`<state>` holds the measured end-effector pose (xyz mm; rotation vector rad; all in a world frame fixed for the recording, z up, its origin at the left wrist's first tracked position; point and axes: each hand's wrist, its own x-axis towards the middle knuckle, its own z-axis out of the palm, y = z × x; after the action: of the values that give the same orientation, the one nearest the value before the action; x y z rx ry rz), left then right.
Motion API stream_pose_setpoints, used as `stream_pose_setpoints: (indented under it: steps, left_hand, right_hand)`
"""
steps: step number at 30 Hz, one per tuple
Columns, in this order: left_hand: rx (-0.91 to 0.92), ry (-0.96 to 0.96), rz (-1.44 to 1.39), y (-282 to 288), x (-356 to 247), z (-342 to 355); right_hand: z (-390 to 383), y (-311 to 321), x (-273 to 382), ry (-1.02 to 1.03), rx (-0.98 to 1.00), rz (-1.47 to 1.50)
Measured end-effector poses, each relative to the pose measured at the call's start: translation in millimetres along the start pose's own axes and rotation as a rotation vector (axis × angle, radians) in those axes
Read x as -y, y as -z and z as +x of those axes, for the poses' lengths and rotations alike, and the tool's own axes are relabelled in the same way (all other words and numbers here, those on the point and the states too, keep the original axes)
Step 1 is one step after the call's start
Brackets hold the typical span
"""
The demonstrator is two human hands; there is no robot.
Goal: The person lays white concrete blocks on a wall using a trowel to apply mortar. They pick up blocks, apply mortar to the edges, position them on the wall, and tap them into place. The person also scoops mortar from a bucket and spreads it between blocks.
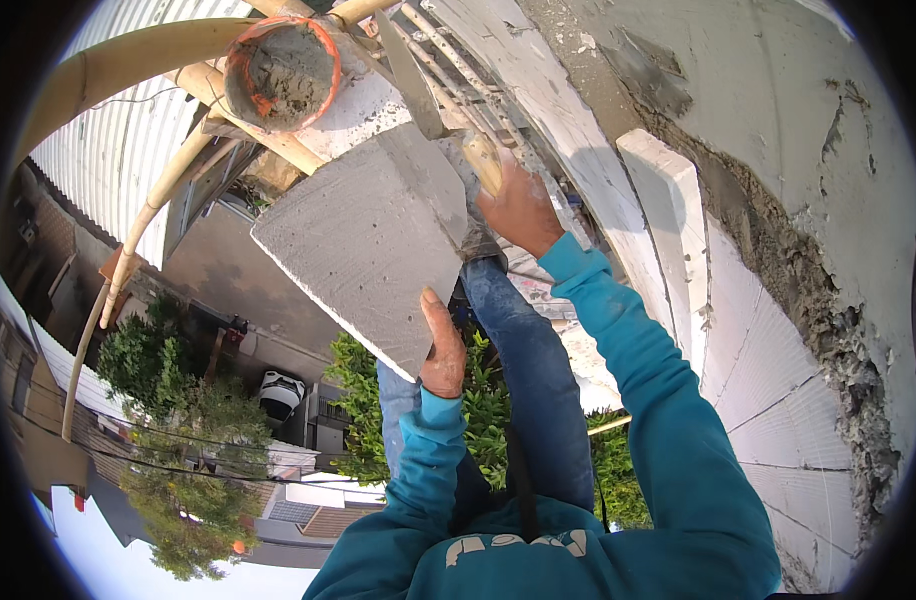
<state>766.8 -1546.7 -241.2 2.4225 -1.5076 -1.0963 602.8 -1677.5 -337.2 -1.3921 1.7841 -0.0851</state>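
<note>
In the head view, ahead of the legs [528,370], steadies a gray block [358,230] at its near corner with the left hand [444,350]; grips a trowel [410,78] by its wooden handle with the right hand [523,205]. Probably handles as stiff, bulky, brittle-edged; best to hold by opposite sides. Crowded by a mortar bucket [234,85] beyond, bamboo poles [168,180] leftward, a rough wall [798,170] rightward.

Outdoor building site, up high: bamboo poles [138,58], mortar bucket [234,85], trowel [410,85], rough block wall [763,365], and a parked car [280,396] sits well below.
</note>
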Motion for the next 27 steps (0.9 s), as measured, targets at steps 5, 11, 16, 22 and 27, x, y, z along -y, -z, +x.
stream_pose_setpoints:
  steps: [5, 11, 16, 22, 27]
  left_hand:
    - [-0.095, 0.193, -0.536, 3, -8, 25]
    - [-0.228, 0.422, -0.965, 13, -49, 43]
    - [-0.226, 0.433, -0.961, 11, -52, 45]
    - [-0.18, 0.494, -1.075, 9, -48, 44]
    - [-0.231, 0.436, -1.001, 5, -42, 42]
  right_hand:
    - [-33, 36, 35, -0.032, -0.262, 0.587]
    - [-41, 47, 27, -0.166, 0.298, -0.095]
    - [-50, 50, 18, 0.15, -0.241, 0.15]
    - [-39, 35, 18, -0.041, 0.276, -0.118]
    - [-40, 35, 24, 0.133, -0.238, 0.227]
